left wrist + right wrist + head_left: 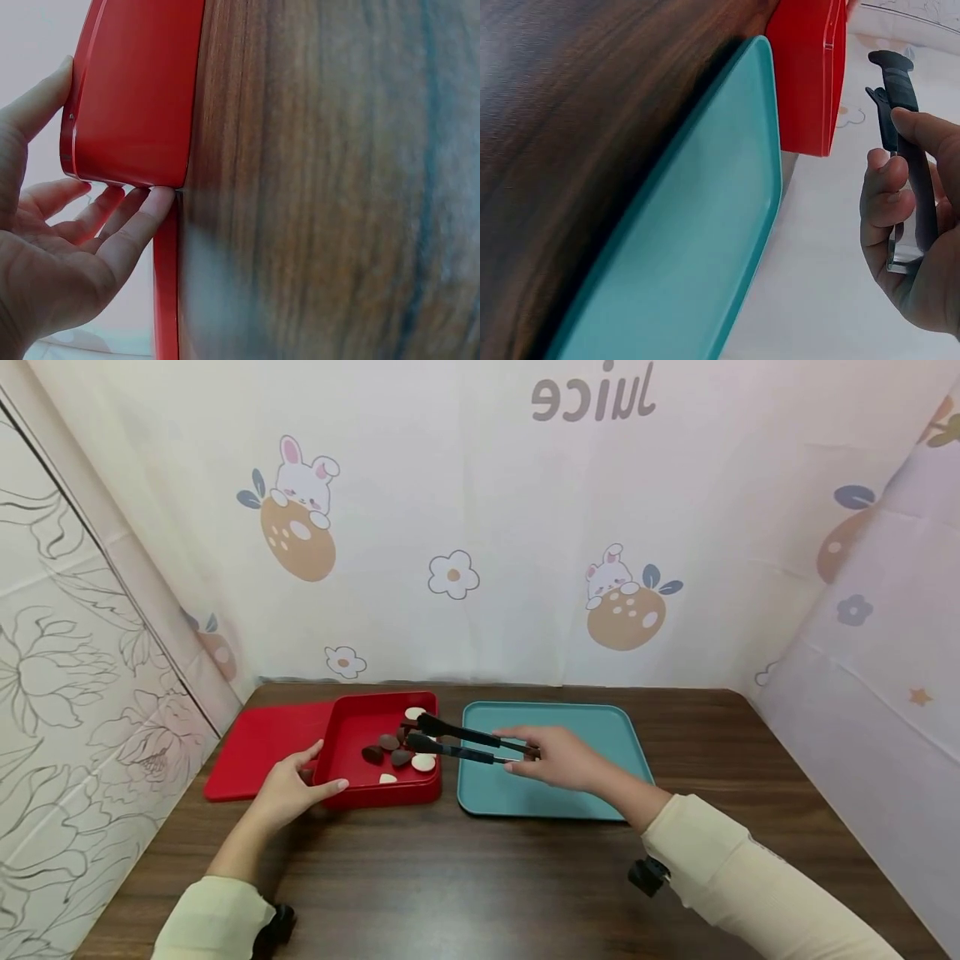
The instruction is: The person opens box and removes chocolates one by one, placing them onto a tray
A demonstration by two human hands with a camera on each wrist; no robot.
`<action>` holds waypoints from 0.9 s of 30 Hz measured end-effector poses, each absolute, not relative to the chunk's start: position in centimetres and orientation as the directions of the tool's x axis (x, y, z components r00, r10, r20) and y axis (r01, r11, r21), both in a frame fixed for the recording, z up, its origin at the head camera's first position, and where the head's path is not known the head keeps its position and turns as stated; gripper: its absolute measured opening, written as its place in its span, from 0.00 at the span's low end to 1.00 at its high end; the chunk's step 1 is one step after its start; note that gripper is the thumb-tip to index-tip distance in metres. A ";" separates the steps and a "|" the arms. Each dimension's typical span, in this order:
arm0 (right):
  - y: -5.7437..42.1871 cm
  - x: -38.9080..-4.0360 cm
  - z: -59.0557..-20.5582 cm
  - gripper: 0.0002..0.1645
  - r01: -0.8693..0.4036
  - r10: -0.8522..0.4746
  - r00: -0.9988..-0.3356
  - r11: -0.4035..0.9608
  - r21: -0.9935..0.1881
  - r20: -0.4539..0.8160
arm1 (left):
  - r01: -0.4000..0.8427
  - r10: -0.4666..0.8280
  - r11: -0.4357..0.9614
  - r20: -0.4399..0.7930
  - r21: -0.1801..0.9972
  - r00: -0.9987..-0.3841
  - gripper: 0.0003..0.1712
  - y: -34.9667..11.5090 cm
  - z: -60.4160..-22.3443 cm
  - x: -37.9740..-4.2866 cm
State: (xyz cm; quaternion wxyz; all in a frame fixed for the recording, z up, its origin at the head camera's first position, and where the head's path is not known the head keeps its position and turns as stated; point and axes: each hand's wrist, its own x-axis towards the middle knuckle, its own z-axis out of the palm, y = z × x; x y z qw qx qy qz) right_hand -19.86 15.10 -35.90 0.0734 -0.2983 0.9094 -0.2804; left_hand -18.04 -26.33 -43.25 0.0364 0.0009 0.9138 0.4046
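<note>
My left hand (pixel 288 789) holds the near left corner of a red box (pixel 382 795), thumb on its front rim and fingers against its left side. Inside the box lie several dark brown pieces (pixel 389 742) and several white rounded pieces (pixel 423 762). My right hand (pixel 558 758) grips black-tipped tongs (pixel 459 733) with metal arms, thumb on one arm and fingers curled round the other. The tongs point left over the right part of the box, their two ends apart; nothing shows between them in the right wrist view.
A teal tray (pixel 555 808) lies right of the box, under my right hand. A flat red board (pixel 262 747) lies to the left of the box. Both are on the dark wooden table (pixel 450 877), with a patterned curtain (pixel 510 627) along the back.
</note>
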 end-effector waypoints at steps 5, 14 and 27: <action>14.0 -20.6 -35.2 0.31 -0.548 -0.619 -0.785 0.683 -0.482 0.015 | -0.025 0.032 0.674 -0.062 0.738 -0.998 0.57 -26.3 -43.2 -18.1; 12.2 -22.4 -34.1 0.31 -0.542 -0.629 -0.774 0.716 -0.440 -0.071 | -0.015 0.039 0.667 -0.055 0.745 -0.998 0.56 -26.4 -43.3 -18.1; 9.4 -23.6 -33.4 0.30 -0.591 -0.668 -0.726 0.728 -0.347 -0.166 | -0.004 0.043 0.676 -0.045 0.737 -0.998 0.55 -26.4 -43.2 -18.1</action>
